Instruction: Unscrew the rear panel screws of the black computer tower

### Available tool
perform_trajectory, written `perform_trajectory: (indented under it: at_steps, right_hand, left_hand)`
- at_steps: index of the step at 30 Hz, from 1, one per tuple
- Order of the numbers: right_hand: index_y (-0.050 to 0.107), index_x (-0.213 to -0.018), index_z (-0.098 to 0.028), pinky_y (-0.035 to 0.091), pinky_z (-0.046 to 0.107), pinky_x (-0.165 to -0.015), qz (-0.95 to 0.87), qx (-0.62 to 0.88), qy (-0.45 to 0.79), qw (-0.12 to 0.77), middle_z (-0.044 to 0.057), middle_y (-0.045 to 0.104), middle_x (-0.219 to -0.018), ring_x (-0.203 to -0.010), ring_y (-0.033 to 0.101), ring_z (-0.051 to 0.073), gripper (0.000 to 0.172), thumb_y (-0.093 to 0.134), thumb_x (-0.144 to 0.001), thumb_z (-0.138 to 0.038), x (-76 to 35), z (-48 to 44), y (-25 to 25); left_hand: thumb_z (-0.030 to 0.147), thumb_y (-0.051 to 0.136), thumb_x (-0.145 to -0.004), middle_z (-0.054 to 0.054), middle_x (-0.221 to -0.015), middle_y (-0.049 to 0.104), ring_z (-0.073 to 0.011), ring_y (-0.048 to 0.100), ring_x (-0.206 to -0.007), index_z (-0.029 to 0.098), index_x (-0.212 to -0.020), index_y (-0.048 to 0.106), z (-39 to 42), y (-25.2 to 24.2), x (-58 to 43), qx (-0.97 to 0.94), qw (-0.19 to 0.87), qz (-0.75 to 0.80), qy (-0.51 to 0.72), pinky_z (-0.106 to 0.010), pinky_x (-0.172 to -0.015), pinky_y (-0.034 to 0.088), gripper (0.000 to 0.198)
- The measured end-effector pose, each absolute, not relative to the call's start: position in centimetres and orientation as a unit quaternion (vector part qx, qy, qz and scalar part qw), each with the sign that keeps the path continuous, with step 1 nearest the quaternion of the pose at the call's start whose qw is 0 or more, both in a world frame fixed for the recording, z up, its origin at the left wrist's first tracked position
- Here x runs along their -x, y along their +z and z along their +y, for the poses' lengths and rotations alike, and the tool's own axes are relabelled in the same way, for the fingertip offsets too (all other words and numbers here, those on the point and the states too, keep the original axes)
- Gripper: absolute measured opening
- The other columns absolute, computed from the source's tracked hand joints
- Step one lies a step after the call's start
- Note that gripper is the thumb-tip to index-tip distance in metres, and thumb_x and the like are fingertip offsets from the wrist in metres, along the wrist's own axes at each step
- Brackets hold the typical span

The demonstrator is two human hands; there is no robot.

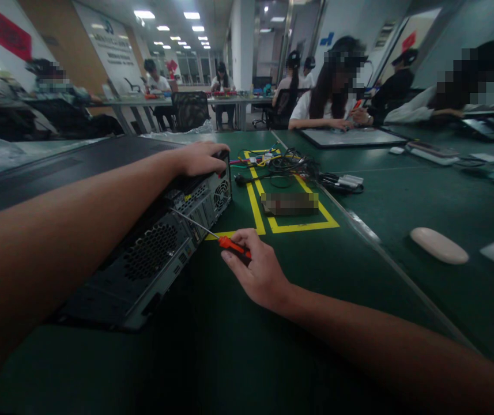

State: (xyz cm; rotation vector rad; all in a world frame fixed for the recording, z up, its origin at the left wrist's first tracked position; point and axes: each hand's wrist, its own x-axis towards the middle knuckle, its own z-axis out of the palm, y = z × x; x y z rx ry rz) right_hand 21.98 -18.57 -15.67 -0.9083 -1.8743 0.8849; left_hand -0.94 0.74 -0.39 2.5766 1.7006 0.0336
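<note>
A black desktop computer case (143, 253) lies flat on the green table mat (247, 346), its perforated rear panel turned toward me. My left hand (201, 158) rests palm down on the case's far top corner, fingers curled over the edge near the rear fan. My right hand (257, 271) is closed round the red handle of a screwdriver (212, 233). The thin metal shaft points left and up, with its tip against the rear panel of the case.
A yellow taped rectangle (302, 226) on the mat holds a tangle of cables (285, 164). A white oval object (439, 245) lies to the right. Other people sit at tables behind and to the right, one bent over a flat panel (350, 137).
</note>
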Motion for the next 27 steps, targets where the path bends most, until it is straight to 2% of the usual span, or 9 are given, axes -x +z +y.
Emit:
perform_trajectory:
  at_steps: [3, 7, 12, 17, 22, 27]
  right_hand:
    - [0.062, -0.116, -0.028, 0.059, 0.039, -0.088, -0.75, 0.367, 0.356, 0.42, 0.004, 0.08, -0.107, -0.091, 0.073, 0.023, 0.016, 0.074, -0.111, -0.037, -22.0, -18.6, -15.51]
    - [0.063, -0.115, -0.028, 0.059, 0.039, -0.089, -0.747, 0.363, 0.359, 0.426, 0.004, 0.08, -0.108, -0.092, 0.073, 0.023, 0.016, 0.073, -0.111, -0.039, -21.99, -18.56, -15.49]
    - [0.064, -0.116, -0.028, 0.058, 0.04, -0.088, -0.749, 0.371, 0.356, 0.419, 0.004, 0.08, -0.108, -0.091, 0.072, 0.023, 0.017, 0.073, -0.111, -0.041, -21.99, -18.59, -15.5]
    - [0.066, -0.116, -0.027, 0.057, 0.038, -0.087, -0.75, 0.372, 0.353, 0.418, 0.004, 0.079, -0.107, -0.089, 0.07, 0.022, 0.015, 0.073, -0.111, -0.04, -22.03, -18.67, -15.25]
    - [0.067, -0.116, -0.027, 0.057, 0.038, -0.087, -0.75, 0.369, 0.355, 0.419, 0.004, 0.079, -0.107, -0.088, 0.069, 0.022, 0.015, 0.072, -0.111, -0.041, -22.06, -18.67, -15.13]
    - [0.07, -0.118, -0.026, 0.057, 0.037, -0.086, -0.751, 0.368, 0.347, 0.424, 0.004, 0.08, -0.107, -0.09, 0.072, 0.023, 0.016, 0.073, -0.112, -0.041, -22.04, -18.65, -15.47]
  left_hand:
    - [0.061, 0.059, -0.089, -0.01, -0.173, 0.071, -0.0451, 0.056, -0.169, 0.035, -0.183, 0.056, 0.74, -0.37, 0.95, -0.836, 0.025, 0.549, 0.01, -0.059, -0.142, 0.042, 0.098]
    - [0.062, 0.056, -0.091, -0.012, -0.178, 0.067, -0.0433, 0.055, -0.17, 0.031, -0.185, 0.055, 0.41, -0.18, 0.75, -0.831, 0.017, 0.556, 0.0, -0.054, -0.143, 0.042, 0.099]
    - [0.063, 0.056, -0.09, -0.01, -0.175, 0.07, -0.0443, 0.056, -0.168, 0.035, -0.185, 0.054, 0.45, -0.2, 0.75, -0.833, 0.014, 0.553, 0.005, -0.057, -0.142, 0.043, 0.098]
    - [0.065, 0.055, -0.091, -0.01, -0.173, 0.07, -0.0433, 0.058, -0.167, 0.035, -0.184, 0.055, 0.65, -0.23, 0.79, -0.83, 0.005, 0.558, -0.002, -0.055, -0.141, 0.044, 0.098]
    - [0.063, 0.056, -0.09, -0.015, -0.177, 0.067, -0.0472, 0.057, -0.167, 0.027, -0.183, 0.056, 0.33, -0.12, 0.55, -0.831, 0.011, 0.556, -0.001, -0.058, -0.141, 0.043, 0.099]
    - [0.064, 0.055, -0.091, -0.011, -0.175, 0.069, -0.043, 0.058, -0.167, 0.033, -0.183, 0.056, 0.38, -0.16, 0.6, -0.83, 0.004, 0.558, -0.005, -0.054, -0.141, 0.044, 0.097]
